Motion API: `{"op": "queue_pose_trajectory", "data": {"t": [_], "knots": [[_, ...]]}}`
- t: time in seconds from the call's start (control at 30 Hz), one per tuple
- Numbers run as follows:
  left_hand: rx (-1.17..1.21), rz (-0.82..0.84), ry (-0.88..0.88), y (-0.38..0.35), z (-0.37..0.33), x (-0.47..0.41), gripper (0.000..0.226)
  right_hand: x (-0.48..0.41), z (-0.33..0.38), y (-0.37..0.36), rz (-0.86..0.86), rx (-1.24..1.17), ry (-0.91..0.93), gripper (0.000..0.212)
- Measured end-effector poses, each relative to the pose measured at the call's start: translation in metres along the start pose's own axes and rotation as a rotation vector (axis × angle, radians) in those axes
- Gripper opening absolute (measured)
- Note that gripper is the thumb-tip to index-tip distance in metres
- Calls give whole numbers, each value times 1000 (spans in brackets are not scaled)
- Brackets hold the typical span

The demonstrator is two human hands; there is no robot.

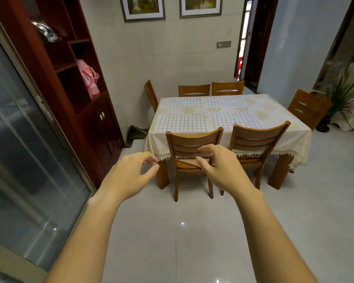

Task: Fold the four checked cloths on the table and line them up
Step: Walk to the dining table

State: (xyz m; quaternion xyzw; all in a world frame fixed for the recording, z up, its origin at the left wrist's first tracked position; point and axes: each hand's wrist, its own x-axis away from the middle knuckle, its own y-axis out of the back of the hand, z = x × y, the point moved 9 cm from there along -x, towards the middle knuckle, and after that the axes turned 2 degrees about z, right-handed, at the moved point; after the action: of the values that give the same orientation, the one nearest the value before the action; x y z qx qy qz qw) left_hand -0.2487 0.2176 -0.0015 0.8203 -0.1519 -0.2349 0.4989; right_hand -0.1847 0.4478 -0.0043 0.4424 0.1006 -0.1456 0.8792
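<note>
Four white cloths with a dark grid lie flat and unfolded on the table [274,111], in two rows of two: near left cloth [182,122], near right cloth [236,119], far left cloth [182,102], far right cloth [227,101]. The table wears a cream tablecloth with a lace hem. I stand some way back from it on the floor. My left hand [129,176] and my right hand [223,168] are stretched out in front of me, fingers curled and apart, holding nothing and well short of the cloths.
Two wooden chairs [192,148] [255,144] are pushed in along the table's near side, between me and the cloths. More chairs stand at the far side and both ends. A dark red cabinet [70,82] and a glass sliding door [18,160] line the left. A potted plant [343,99] is at right.
</note>
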Motion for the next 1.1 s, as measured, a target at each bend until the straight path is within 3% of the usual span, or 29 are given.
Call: {"op": "queue_pose_trajectory", "data": {"t": [0.43,0.67,0.97,1.1], "knots": [[24,0,106,-32,59,-91,18,-121,-34,-61,132,-64,41,38],[91,-28,139,-28,141,-149,17,-207,-12,-121,191,32,95,38],[138,-84,126,18,247,-252,19,-342,46,-173,114,68,123,35],[159,-52,133,16,288,-280,19,-372,49,-219,185,82,104,35]]}}
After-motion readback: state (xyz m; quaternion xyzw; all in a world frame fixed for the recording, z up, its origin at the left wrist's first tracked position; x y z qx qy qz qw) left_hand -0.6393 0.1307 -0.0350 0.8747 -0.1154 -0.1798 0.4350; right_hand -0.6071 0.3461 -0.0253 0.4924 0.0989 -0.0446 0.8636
